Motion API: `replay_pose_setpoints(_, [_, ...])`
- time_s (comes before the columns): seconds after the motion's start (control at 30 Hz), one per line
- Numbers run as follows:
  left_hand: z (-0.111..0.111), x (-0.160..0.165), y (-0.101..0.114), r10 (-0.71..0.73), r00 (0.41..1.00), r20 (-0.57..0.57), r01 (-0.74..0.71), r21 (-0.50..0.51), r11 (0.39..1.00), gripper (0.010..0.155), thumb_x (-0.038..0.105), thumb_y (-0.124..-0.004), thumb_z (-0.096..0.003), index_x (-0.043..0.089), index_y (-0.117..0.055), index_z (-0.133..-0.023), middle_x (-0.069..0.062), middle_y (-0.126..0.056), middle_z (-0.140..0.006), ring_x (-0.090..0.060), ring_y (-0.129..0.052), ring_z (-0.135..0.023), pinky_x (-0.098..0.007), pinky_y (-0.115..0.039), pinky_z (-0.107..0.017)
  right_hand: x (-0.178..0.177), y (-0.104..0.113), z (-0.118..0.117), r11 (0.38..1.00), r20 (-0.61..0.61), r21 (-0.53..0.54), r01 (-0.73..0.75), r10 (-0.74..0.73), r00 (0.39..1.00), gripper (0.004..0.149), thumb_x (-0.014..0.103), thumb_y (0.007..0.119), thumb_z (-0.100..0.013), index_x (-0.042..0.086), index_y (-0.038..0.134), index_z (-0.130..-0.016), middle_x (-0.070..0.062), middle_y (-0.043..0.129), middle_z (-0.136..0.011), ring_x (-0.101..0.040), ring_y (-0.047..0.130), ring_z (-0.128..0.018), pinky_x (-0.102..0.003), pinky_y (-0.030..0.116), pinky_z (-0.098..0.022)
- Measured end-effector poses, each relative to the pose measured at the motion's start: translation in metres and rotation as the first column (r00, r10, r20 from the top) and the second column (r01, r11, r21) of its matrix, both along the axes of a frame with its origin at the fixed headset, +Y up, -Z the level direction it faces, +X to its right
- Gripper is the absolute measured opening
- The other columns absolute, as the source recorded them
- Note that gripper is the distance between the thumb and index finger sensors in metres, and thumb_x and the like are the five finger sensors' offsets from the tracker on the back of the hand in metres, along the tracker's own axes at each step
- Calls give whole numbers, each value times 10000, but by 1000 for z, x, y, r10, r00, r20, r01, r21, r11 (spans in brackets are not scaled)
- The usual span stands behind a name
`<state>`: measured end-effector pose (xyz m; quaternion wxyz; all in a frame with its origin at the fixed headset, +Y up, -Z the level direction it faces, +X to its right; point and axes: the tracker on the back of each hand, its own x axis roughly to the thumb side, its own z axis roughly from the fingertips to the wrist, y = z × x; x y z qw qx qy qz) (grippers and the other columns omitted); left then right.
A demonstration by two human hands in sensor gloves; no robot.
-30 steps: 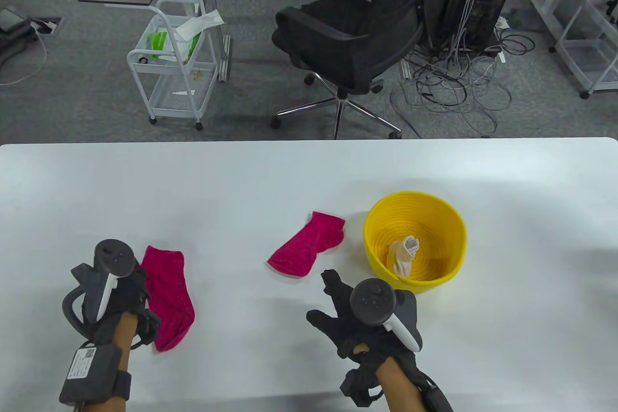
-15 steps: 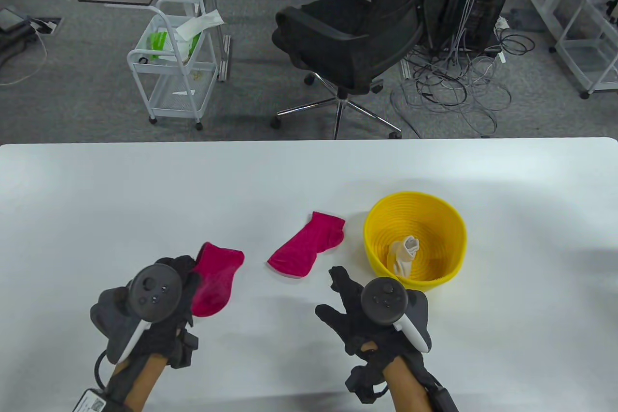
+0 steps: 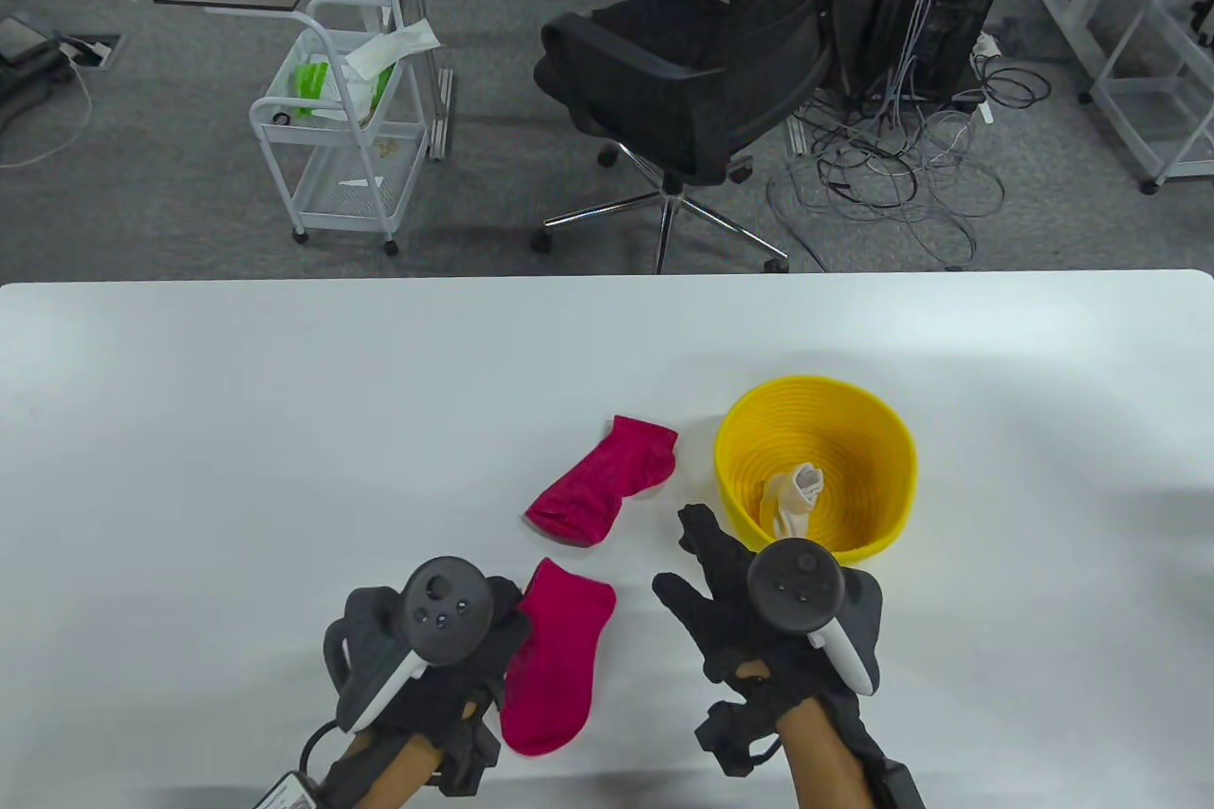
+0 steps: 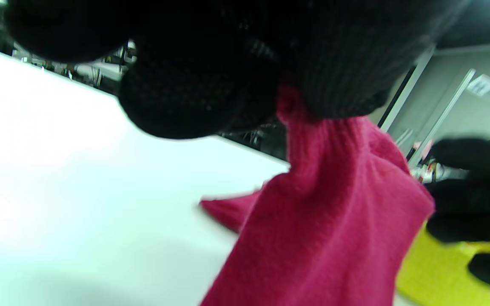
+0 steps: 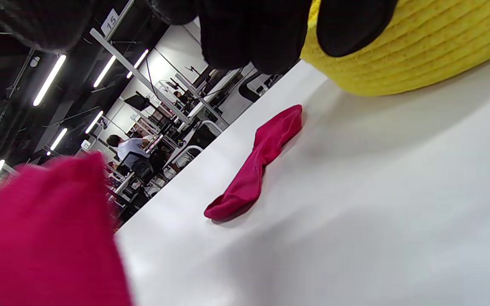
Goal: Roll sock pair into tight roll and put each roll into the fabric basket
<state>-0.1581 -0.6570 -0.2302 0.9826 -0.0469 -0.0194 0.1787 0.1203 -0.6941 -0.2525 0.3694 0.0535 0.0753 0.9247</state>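
We see the left hand [image 3: 446, 657] pinching one pink sock [image 3: 555, 662] by its cuff; the left wrist view shows the cloth gathered under the curled black fingers [image 4: 194, 89] and hanging down from them (the foot end trails toward the near table edge). Whether that sock touches the table [image 3: 237, 430] we cannot tell.

Just beyond this held sock, away from the person, the second sock [image 3: 605, 479] lies flat on the white top, apart from the first and a little to the left of the right hand's fingertips.

The right hand [image 3: 749, 610] hangs with its fingers spread and straight, holding nothing. It sits just right of the held sock, with a strip of bare table between them. Directly past its fingers stands the yellow basket [image 3: 887, 430], so close that in the right wrist view the ribbed basket wall fills the space behind the fingertips [image 5: 351, 25].

Inside the basket, near the side closest to the right hand, we find a cream roll [image 3: 792, 501] resting on the bottom.
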Motion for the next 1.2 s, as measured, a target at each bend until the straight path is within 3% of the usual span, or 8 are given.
replay_pose_setpoints(0.23, [-43, 5, -53, -101, 994, -39, 99, -59, 993, 430, 416, -893, -343, 247, -954, -734, -41, -1025, -643, -192, -1050, -389, -405, -838, -315, -4, -1, 0, 1000, -23, -8, -5, 5, 1000, 804, 658, 662, -413, 274, 397, -1068, -36, 621, -1106, -319, 686, -1021, -586, 626, -676])
replay_pose_setpoints(0.5, [-72, 2, -78, -174, 982, -77, 167, -88, 982, 448, 418, -888, -342, 266, -944, -759, -30, -1017, -689, -205, -1049, -450, -415, -829, -355, -9, -3, 0, 1000, -48, -19, -18, 17, 999, 803, 658, 659, -414, 278, 393, -1070, -35, 618, -1110, -318, 683, -1024, -585, 623, -680])
replay_pose_setpoints(0.6, [-75, -6, -80, -116, 987, -108, 108, -75, 991, 505, 444, -878, -336, 287, -901, -816, -12, -984, -778, -216, -1043, -570, -431, -820, -435, -9, -3, 0, 1000, -55, -22, -21, 19, 998, 803, 658, 660, -414, 278, 394, -1070, -36, 616, -1110, -320, 681, -1025, -585, 622, -681])
replay_pose_setpoints(0.93, [-45, -42, -45, 133, 990, -53, -136, -55, 989, 684, 549, -802, -345, 303, -701, -976, -31, -742, -1034, -287, -828, -926, -493, -677, -652, -11, -5, 1, 999, -63, -44, -32, 29, 998, 802, 661, 658, -413, 280, 399, -1071, -41, 586, -1123, -324, 666, -1032, -587, 617, -682])
replay_pose_setpoints(1.0, [-30, -51, -37, 190, 982, -13, -191, -77, 979, 739, 580, -784, -348, 316, -611, -1017, -26, -590, -1116, -297, -700, -1014, -505, -605, -699, -10, -5, 1, 999, -55, -43, -30, 28, 998, 802, 661, 657, -413, 278, 402, -1070, -44, 579, -1125, -325, 664, -1032, -589, 617, -681])
replay_pose_setpoints(1.1, [-14, -61, -35, 296, 955, 36, -287, -153, 945, 859, 636, -739, -367, 385, -303, -1064, 8, -150, -1169, -300, -303, -1127, -539, -352, -774, -10, -5, 0, 999, -38, -41, -29, 27, 999, 783, 645, 666, -417, 272, 430, -1065, -47, 574, -1124, -327, 663, -1030, -588, 618, -679])
replay_pose_setpoints(1.13, [-10, -64, -36, 338, 940, 46, -326, -166, 931, 884, 656, -718, -375, 389, -228, -1061, 6, -68, -1155, -302, -213, -1128, -541, -299, -775, -10, -5, 0, 999, -31, -38, -33, 32, 999, 776, 641, 666, -419, 272, 438, -1063, -47, 574, -1123, -326, 662, -1031, -587, 619, -679])
replay_pose_setpoints(1.2, [-8, -68, -37, 385, 922, 29, -375, -168, 912, 889, 647, -730, -367, 380, -231, -1053, 4, -73, -1143, -309, -220, -1115, -543, -279, -764, -10, -5, 0, 999, -22, -36, -39, 38, 999, 761, 629, 676, -420, 269, 461, -1056, -45, 576, -1120, -324, 668, -1027, -585, 622, -678])
